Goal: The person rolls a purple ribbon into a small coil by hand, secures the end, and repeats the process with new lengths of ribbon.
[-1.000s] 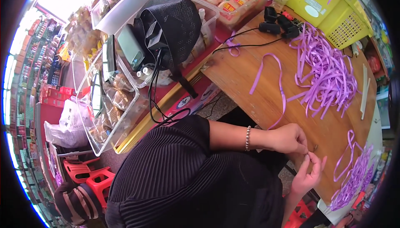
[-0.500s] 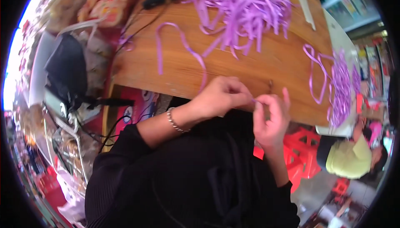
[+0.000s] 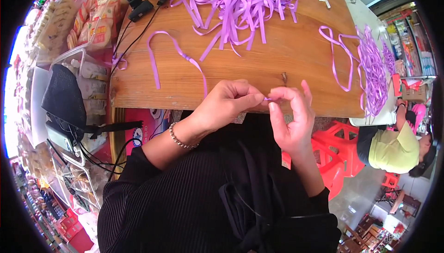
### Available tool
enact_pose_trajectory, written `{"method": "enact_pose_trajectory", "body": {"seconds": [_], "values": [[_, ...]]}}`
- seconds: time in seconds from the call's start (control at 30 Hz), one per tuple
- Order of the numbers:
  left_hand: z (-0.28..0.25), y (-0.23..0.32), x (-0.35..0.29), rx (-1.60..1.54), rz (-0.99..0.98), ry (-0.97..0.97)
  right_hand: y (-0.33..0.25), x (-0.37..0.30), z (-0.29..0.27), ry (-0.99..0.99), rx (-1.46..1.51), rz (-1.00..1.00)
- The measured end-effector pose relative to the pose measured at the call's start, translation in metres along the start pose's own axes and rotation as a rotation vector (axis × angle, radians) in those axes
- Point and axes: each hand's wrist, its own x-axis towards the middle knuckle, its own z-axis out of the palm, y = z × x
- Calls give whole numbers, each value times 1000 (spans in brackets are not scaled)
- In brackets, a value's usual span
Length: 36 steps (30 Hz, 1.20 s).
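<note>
A narrow purple ribbon (image 3: 189,59) lies in a curve on the wooden table (image 3: 226,61), with a small knot or fold partway along it. One end runs down under my left hand (image 3: 230,101), which pinches the ribbon between thumb and forefinger. A short purple tip shows at these fingertips, just beyond the table's front edge. My right hand (image 3: 294,121) meets that tip with its bent forefinger and thumb, its other fingers loosely raised. The ribbon inside my left hand is hidden.
A big tangled heap of purple ribbons (image 3: 245,3) covers the table's far side. More purple ribbon (image 3: 372,70) is bundled at the right. Black devices with cables (image 3: 138,7) sit far left, near bagged snacks (image 3: 99,26). Red stools (image 3: 340,149) and a seated person (image 3: 393,149) are at the right.
The view has shifted, so the table and ribbons sit further left. My hands remain together at the ribbon tip; my right thumb and forefinger look slightly wider apart.
</note>
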Motion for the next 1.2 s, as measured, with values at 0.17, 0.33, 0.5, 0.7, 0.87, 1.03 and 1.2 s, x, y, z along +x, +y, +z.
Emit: {"method": "enact_pose_trajectory", "body": {"seconds": [0.17,0.33,0.5,0.7,0.87,1.03,1.2], "values": [[-5,-5,2,247,59,31,-1,6,-1,-33,-67,-75],[-3,-2,-1,623,171,34,3,8,-3,-75,-194,-155],[8,3,-6,813,330,74,-1,6,-7,-167,-168,-58],[-2,8,-1,286,-3,115,10,0,-20,-110,30,117],[-1,6,-1,321,20,-1,0,2,-18,-89,16,72],[2,7,-1,310,-1,11,4,2,-13,-71,-127,-132],[1,3,-1,295,15,30,5,-1,-5,-65,-143,-75]]}}
